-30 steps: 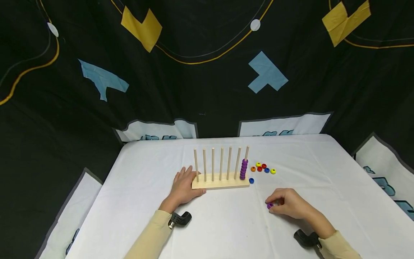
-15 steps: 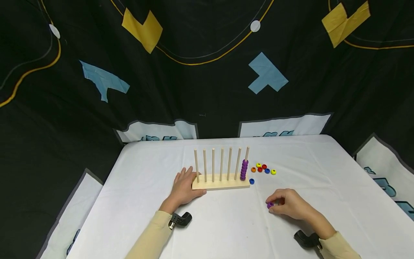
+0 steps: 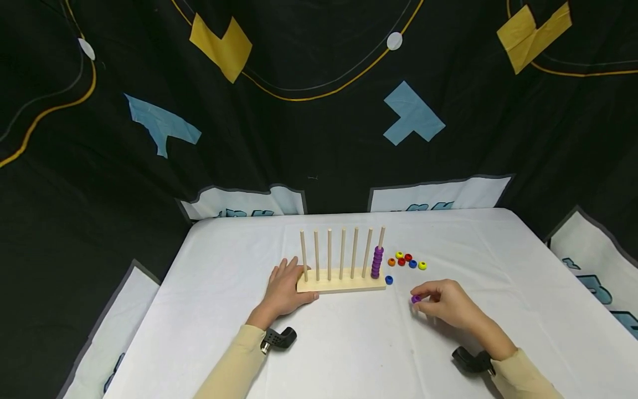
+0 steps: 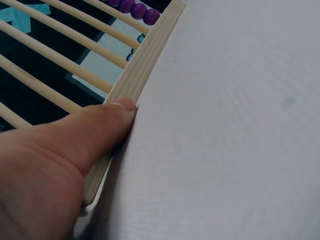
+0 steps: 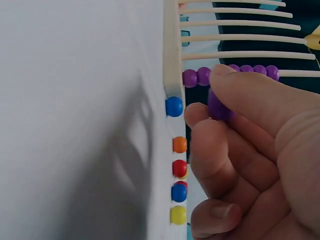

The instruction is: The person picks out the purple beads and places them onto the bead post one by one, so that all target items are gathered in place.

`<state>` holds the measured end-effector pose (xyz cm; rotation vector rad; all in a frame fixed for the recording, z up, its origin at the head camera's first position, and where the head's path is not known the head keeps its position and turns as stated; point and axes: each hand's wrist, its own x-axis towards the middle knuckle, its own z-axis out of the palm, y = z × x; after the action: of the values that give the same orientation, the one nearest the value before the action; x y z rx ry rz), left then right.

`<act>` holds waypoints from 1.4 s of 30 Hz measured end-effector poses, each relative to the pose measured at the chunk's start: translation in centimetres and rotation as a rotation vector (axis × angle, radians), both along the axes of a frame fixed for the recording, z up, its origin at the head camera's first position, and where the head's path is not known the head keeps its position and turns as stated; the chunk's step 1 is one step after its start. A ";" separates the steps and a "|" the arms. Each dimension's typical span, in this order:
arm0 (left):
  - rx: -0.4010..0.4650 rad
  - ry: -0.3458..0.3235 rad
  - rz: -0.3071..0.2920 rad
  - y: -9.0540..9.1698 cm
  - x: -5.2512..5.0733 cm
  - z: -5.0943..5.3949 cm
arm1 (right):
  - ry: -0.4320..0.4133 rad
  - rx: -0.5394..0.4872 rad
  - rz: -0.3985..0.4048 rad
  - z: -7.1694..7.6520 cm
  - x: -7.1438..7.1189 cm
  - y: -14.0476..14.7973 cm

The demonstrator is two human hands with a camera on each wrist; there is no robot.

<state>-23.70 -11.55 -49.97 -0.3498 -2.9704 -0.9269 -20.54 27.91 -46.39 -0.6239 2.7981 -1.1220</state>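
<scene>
A wooden peg stand [image 3: 341, 281] with several upright pegs stands on the white table. My left hand [image 3: 286, 288] holds its left end, thumb along the front edge and fingers round the far side; in the left wrist view the thumb [image 4: 95, 132] presses the base edge. Several purple beads [image 3: 377, 262] are stacked on the rightmost peg. My right hand [image 3: 446, 302] pinches another purple bead [image 5: 218, 106] between thumb and fingertips, to the right of the stand and nearer me. A shadow lies on the cloth beneath this hand.
A blue bead [image 3: 389, 280] lies by the stand's right end. Behind it to the right are loose beads: an orange bead [image 3: 391, 262], red ones, another blue one and a yellow bead [image 3: 422, 266]. A dark curtain [image 3: 309, 149] hangs behind the table [image 3: 349, 343].
My right hand has risen a little and moved slightly away from me, carrying the purple bead. The left hand and the stand stay in place.
</scene>
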 end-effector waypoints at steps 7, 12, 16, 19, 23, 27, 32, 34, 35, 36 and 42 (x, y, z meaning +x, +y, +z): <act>-0.002 -0.003 0.001 0.0 0.0 0.0 | 0.094 -0.015 -0.005 1.0 -0.9 -0.8; -0.003 0.001 0.002 0.0 0.0 0.0 | 0.133 -0.024 -0.015 2.4 -1.4 -1.3; -0.001 -0.001 0.000 0.0 0.0 0.0 | 0.174 -0.023 -0.014 3.7 -2.1 -1.5; -0.002 -0.003 0.002 0.1 0.1 0.1 | 0.192 -0.009 -0.013 4.7 -2.6 -1.7; 0.003 -0.005 0.003 0.1 0.1 0.1 | 0.221 -0.011 0.000 6.2 -3.3 -2.1; 0.007 -0.006 0.002 0.1 0.2 0.2 | 0.260 -0.019 0.018 7.8 -4.2 -2.5; 0.003 -0.008 -0.002 0.0 0.1 0.1 | 0.319 -0.013 0.019 9.7 -5.4 -3.4; 0.004 -0.008 -0.003 0.0 0.1 0.1 | 0.339 -0.016 0.021 10.4 -5.9 -3.8; 0.004 -0.007 -0.004 0.0 0.1 0.1 | 0.342 -0.018 0.021 10.7 -6.1 -4.0; 0.005 -0.007 -0.005 0.0 0.1 0.1 | 0.347 -0.019 0.021 10.9 -6.3 -4.2; 0.007 0.000 -0.011 0.0 0.2 0.1 | 0.332 -0.021 0.024 11.8 -7.2 -5.3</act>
<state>-23.54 -11.56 -49.89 -0.3663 -2.9677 -0.9388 -27.76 22.56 -34.55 -0.9214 3.0423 -1.1377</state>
